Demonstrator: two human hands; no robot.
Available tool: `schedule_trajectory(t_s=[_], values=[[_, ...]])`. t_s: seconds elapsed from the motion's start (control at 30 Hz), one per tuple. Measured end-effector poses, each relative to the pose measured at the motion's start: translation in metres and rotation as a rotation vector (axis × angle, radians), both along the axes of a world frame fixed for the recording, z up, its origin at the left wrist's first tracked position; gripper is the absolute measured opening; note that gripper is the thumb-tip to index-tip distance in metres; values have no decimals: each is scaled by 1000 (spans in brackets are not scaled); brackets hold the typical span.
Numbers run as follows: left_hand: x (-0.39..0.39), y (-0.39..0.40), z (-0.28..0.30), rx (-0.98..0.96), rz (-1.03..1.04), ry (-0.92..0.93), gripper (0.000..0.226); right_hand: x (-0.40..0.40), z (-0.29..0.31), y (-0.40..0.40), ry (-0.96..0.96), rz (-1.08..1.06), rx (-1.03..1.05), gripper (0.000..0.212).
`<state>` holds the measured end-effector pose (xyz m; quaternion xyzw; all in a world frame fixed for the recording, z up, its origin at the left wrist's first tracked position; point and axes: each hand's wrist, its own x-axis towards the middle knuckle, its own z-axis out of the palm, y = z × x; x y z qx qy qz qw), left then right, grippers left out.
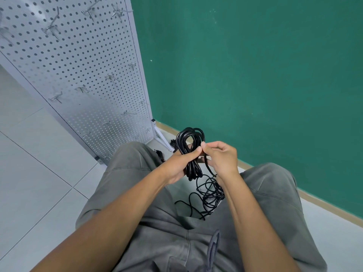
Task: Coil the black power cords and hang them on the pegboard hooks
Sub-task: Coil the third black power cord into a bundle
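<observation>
A coiled bundle of black power cord stands upright in my left hand, which grips it round its middle. My right hand pinches a single strand of the same cord beside the bundle, thumb tips of both hands nearly touching. That strand runs down to a loose tangle of black cord lying on the floor between my knees. The white pegboard stands at the upper left with several bare metal hooks on it.
A green wall with a tan baseboard rises at the right. The pegboard's foot sticks out on the pale tiled floor. More black cord lies by my left knee. My grey trousers fill the lower frame.
</observation>
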<state>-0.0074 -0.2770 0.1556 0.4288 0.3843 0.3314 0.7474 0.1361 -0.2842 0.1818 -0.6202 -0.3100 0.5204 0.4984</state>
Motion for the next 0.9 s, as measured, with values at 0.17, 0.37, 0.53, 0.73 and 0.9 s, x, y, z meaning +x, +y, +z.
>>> schedule_trajectory(t_s=[0.17,0.37,0.53,0.73,0.9], values=[[2,-4,7,-71,-40,-44,26,5,7,2,128,4,-97,19],[6,-3,-1,-62,-64,7,31,7,5,2,85,-47,-119,13],[3,2,-13,32,-79,144,25,15,4,10,-263,0,4,14],[10,4,-20,27,47,166,25,23,-4,16,-200,104,88,17],[1,17,-11,-46,207,10,27,44,-59,10,-478,686,-145,34]])
